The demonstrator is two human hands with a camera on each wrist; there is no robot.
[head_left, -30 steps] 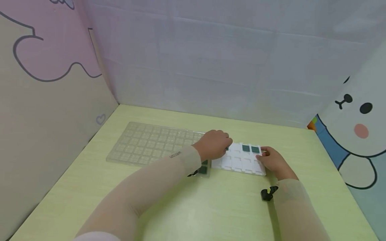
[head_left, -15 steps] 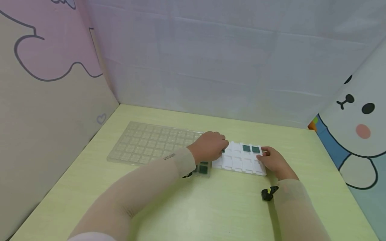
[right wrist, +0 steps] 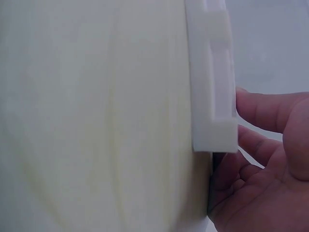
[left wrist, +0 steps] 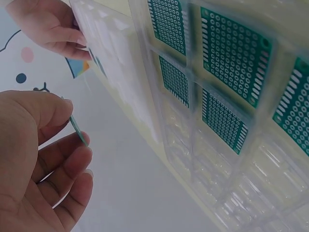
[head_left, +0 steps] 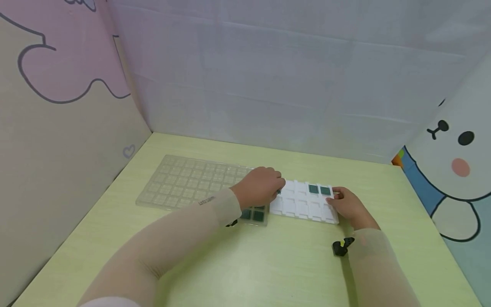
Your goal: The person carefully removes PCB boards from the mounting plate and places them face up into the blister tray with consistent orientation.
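Note:
My left hand [head_left: 258, 187] is over the seam between the clear plastic tray [head_left: 192, 181] and the white plastic tray [head_left: 303, 204]. Thumb and finger pinch a small green perforated circuit board [left wrist: 77, 129], seen nearly edge-on in the left wrist view. At the white tray's right end, my right hand [head_left: 350, 209] grips the edge, thumb on its rim in the right wrist view. Two green boards [head_left: 313, 189] lie in the white tray's far row. Several more perforated boards [left wrist: 236, 53] sit in pockets at the clear tray's right end, partly hidden by my left hand in the head view.
Both trays lie side by side on a pale yellow table [head_left: 268, 260]. A small black device [head_left: 340, 247] is by my right sleeve. A white cloth wall [head_left: 245, 85] stands behind, with printed panels on either side.
My left hand, with the circuit board, has moved left off the white tray toward the clear tray. More boards in the clear tray now show beneath it. My right hand stays in place.

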